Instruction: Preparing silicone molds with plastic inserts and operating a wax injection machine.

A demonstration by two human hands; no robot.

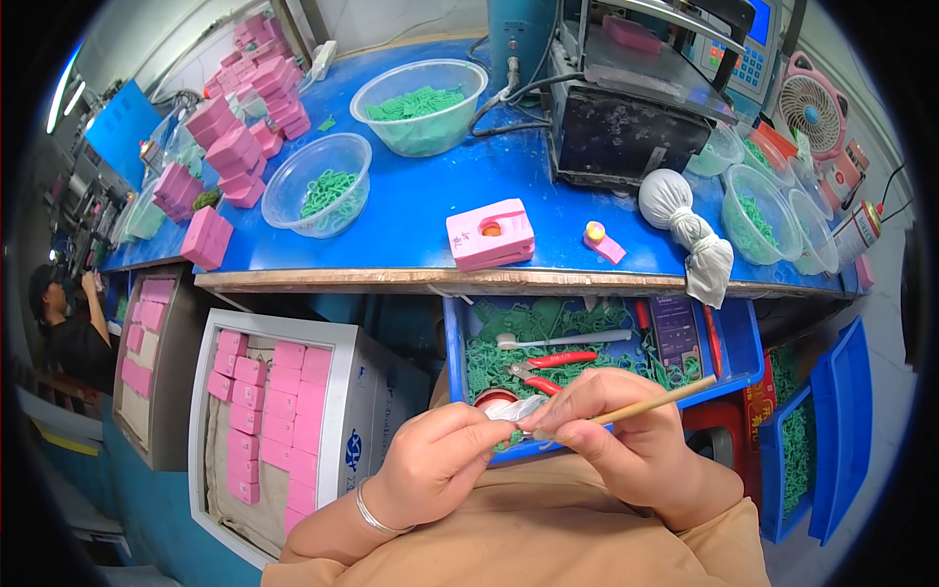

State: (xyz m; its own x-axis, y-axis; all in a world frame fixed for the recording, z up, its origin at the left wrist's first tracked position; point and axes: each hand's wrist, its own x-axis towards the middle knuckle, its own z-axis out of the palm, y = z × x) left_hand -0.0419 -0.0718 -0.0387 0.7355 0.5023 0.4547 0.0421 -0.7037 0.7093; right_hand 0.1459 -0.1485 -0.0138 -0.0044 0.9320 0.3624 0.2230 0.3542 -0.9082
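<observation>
My left hand point(440, 458) is closed, its fingertips pinching a small green piece point(509, 441) that they mostly cover. My right hand point(626, 435) meets it, fingers wrapped around a thin wooden-handled tool point(657, 401) slanting up to the right; its working tip is hidden between my fingers. A crumpled whitish film point(515, 409) and a round red-rimmed container point(495, 399) sit just beyond my fingertips. Behind them, a blue drawer tray point(753, 364) holds many green scraps, red-handled nippers point(562, 361), a white toothbrush-like brush point(567, 338) and a phone point(677, 333).
On the blue table point(411, 225) are a pink mold block point(491, 235), a small pink piece point(604, 243), a tied cloth pouch point(687, 220), bowls of green pieces point(421, 103) and a dark press-like machine point(626, 127). A white-framed box point(333, 333) of pink blocks stands left.
</observation>
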